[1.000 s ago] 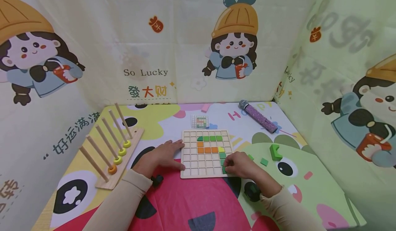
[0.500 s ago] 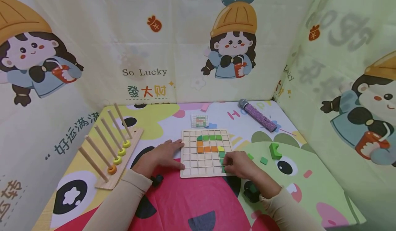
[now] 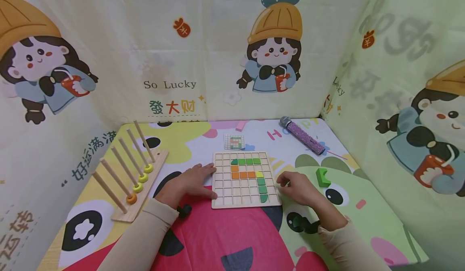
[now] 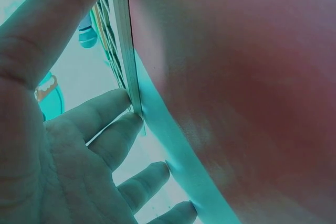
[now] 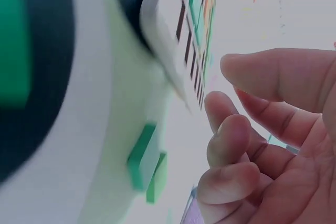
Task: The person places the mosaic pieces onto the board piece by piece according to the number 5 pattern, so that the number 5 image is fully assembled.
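A wooden grid board (image 3: 236,189) lies flat on the table, with orange, yellow and green pieces set in its squares. The left hand (image 3: 190,184) rests at the board's left edge, thumb and fingers spread; the left wrist view has its fingertips touching that edge. Just off the right edge hovers the right hand (image 3: 296,187), its fingers loosely bent and nothing between thumb and fingers. Below it in the right wrist view lie two small pieces, a dark green piece (image 5: 143,158) and a lighter green piece (image 5: 157,178), apart from the fingers. A rounded green piece (image 3: 264,198) fills a lower right square.
A pattern card (image 3: 234,141) lies behind the board. To the left stands a wooden peg rack (image 3: 150,176) with yellow and orange rings. A purple microphone (image 3: 303,136) lies back right, a notched green block (image 3: 322,177) at right, and a pink block (image 3: 240,126) at the back.
The right hand has let go of the rounded green piece at the board's lower right and moved right, off the board. The left hand has stayed in place.
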Action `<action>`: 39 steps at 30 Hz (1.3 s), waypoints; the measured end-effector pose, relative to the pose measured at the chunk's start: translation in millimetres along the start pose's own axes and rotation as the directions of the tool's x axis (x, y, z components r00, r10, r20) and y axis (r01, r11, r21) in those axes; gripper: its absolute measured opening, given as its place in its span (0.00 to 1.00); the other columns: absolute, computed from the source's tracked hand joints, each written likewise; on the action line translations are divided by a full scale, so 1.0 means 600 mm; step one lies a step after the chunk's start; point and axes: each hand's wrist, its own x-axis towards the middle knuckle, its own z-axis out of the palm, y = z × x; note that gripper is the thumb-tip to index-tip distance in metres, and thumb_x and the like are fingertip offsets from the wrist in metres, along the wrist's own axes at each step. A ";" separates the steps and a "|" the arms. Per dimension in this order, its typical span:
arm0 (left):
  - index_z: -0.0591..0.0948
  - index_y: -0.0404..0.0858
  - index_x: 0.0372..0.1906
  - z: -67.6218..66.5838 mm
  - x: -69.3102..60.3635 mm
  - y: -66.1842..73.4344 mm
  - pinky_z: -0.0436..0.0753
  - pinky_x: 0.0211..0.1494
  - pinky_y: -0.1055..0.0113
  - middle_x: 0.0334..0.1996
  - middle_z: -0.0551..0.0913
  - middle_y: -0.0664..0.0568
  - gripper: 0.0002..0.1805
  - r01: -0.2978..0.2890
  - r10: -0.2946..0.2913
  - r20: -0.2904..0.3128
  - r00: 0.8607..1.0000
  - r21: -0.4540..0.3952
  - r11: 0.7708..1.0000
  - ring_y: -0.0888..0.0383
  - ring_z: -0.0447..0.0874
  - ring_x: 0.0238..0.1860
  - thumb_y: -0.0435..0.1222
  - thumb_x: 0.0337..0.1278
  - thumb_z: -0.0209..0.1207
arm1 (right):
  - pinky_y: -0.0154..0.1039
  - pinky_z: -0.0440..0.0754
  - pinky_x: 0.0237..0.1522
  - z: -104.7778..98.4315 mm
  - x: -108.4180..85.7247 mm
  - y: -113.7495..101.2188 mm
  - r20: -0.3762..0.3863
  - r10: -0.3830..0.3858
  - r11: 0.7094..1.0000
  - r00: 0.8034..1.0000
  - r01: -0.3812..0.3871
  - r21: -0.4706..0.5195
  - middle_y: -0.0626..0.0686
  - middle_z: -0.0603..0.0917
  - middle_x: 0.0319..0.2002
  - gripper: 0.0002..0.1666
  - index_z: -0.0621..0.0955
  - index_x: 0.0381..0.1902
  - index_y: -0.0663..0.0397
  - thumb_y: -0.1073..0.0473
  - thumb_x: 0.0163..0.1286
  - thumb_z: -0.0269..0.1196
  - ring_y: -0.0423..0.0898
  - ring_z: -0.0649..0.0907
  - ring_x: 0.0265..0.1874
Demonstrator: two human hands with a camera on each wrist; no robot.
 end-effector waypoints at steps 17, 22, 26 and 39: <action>0.67 0.48 0.79 -0.003 -0.005 0.003 0.76 0.69 0.36 0.81 0.62 0.51 0.58 0.024 -0.024 -0.012 1.000 -0.015 1.000 0.36 0.55 0.81 0.56 0.39 0.80 | 0.50 0.83 0.46 -0.013 -0.028 0.060 -0.003 0.077 0.996 0.997 -0.077 -0.041 0.52 0.86 0.38 0.13 0.86 0.44 0.58 0.60 0.62 0.74 0.47 0.82 0.39; 0.67 0.48 0.79 0.000 -0.002 0.000 0.74 0.70 0.35 0.81 0.62 0.51 0.57 0.013 -0.013 -0.017 1.000 0.001 1.000 0.37 0.55 0.81 0.57 0.40 0.79 | 0.47 0.83 0.43 -0.005 -0.026 0.060 -0.021 0.066 0.996 0.998 -0.067 -0.064 0.49 0.87 0.35 0.11 0.86 0.41 0.57 0.60 0.62 0.74 0.45 0.82 0.36; 0.68 0.47 0.79 0.000 -0.001 -0.002 0.72 0.73 0.36 0.81 0.62 0.51 0.57 -0.005 0.005 -0.017 1.000 0.008 1.000 0.36 0.56 0.81 0.58 0.41 0.78 | 0.46 0.84 0.42 -0.003 -0.025 0.058 -0.031 0.063 0.996 0.998 -0.064 -0.058 0.50 0.87 0.35 0.11 0.86 0.40 0.58 0.61 0.61 0.74 0.45 0.83 0.36; 0.67 0.45 0.79 0.001 0.001 -0.004 0.68 0.75 0.36 0.81 0.62 0.49 0.57 -0.027 0.027 -0.006 1.000 0.031 0.999 0.34 0.56 0.80 0.59 0.42 0.77 | 0.42 0.80 0.38 0.003 -0.024 0.056 -0.057 0.027 0.999 0.998 -0.029 -0.023 0.48 0.85 0.32 0.09 0.83 0.37 0.54 0.64 0.60 0.73 0.43 0.81 0.33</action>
